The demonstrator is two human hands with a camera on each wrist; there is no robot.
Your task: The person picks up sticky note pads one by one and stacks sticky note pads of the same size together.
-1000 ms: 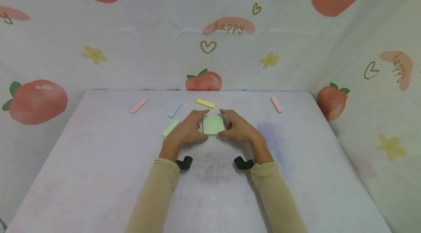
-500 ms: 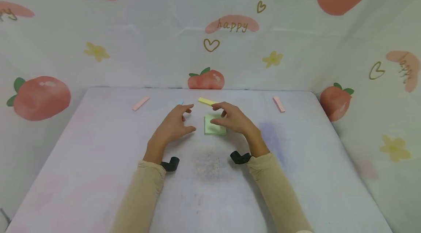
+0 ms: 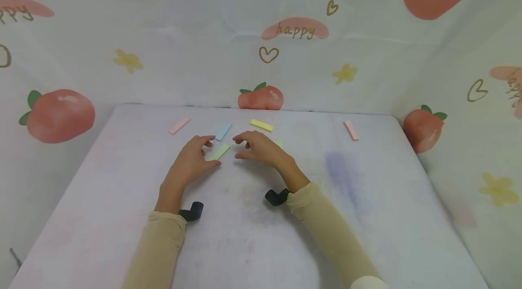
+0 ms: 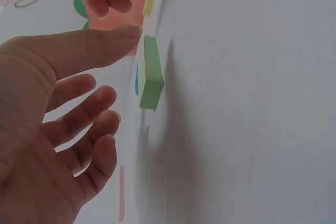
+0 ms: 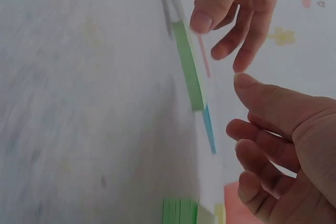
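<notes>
A light green strip [image 3: 220, 151] lies on the table between the two hands. At its left side the left hand [image 3: 188, 162] hovers with thumb and fingers spread and nothing between them. To its right is the right hand [image 3: 261, 149], fingers loosely bent and holding nothing. Behind the right hand, a green square block [image 3: 279, 143] is mostly hidden in the head view; the right wrist view shows it as several green pieces [image 5: 179, 211] side by side. A blue strip [image 3: 223, 131] lies just beyond the green strip.
A yellow strip [image 3: 261, 125] lies near the table's back edge. One pink strip [image 3: 179, 126] is at the back left, another pink strip [image 3: 350, 130] at the back right. A patterned cloth [image 3: 195, 62] hangs behind the table [image 3: 244, 243].
Both hands have left the green square block and moved left, the right hand passing over it. The green strip and blue strip, partly covered half a second ago, show again.
</notes>
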